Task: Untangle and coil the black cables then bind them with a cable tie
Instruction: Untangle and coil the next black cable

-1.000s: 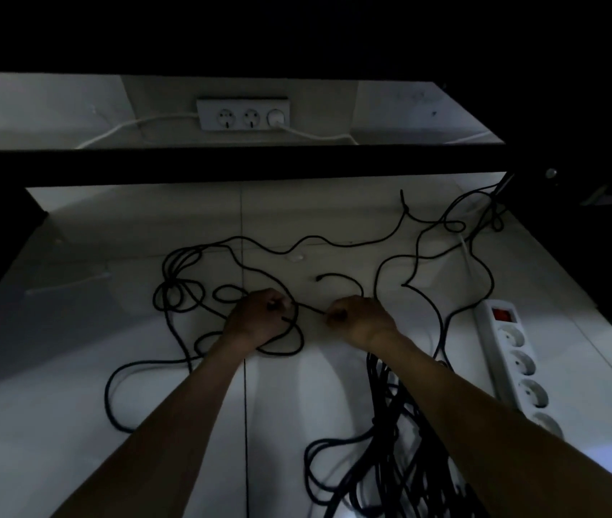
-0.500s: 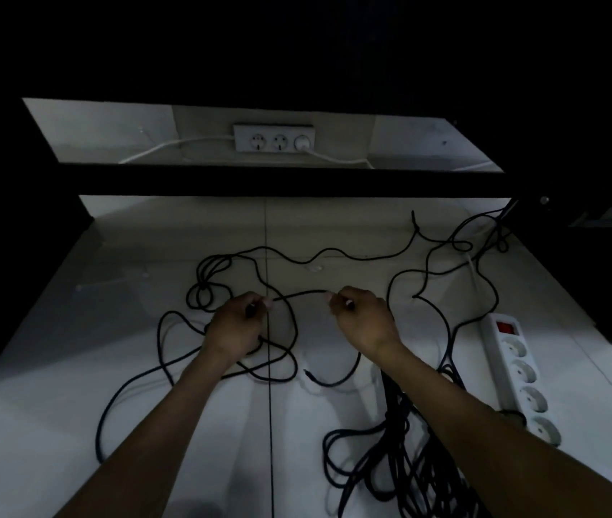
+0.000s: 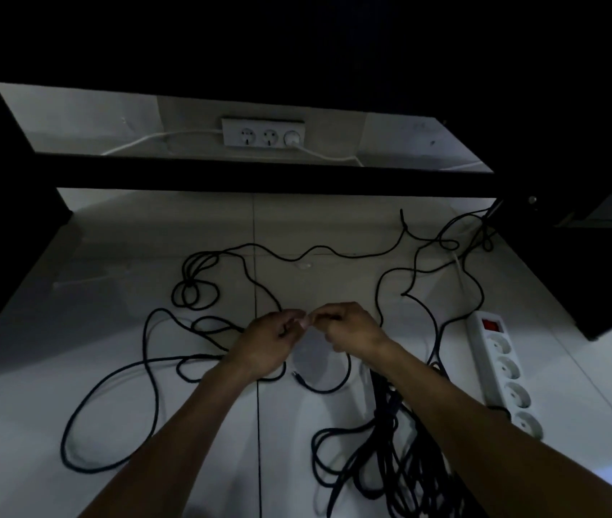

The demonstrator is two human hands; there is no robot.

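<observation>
Only two hands [image 3: 270, 342] [image 3: 349, 332], tangled cables [image 3: 199, 293].

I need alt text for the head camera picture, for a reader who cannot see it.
Two bare hands, left hand and right hand, meet fingertip to fingertip above tangled black cables spread over a pale floor. A white power strip lies at the right; a wall socket shows beyond.

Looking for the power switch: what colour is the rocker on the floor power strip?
Red, on the white power strip; switch shows in the head view.
</observation>
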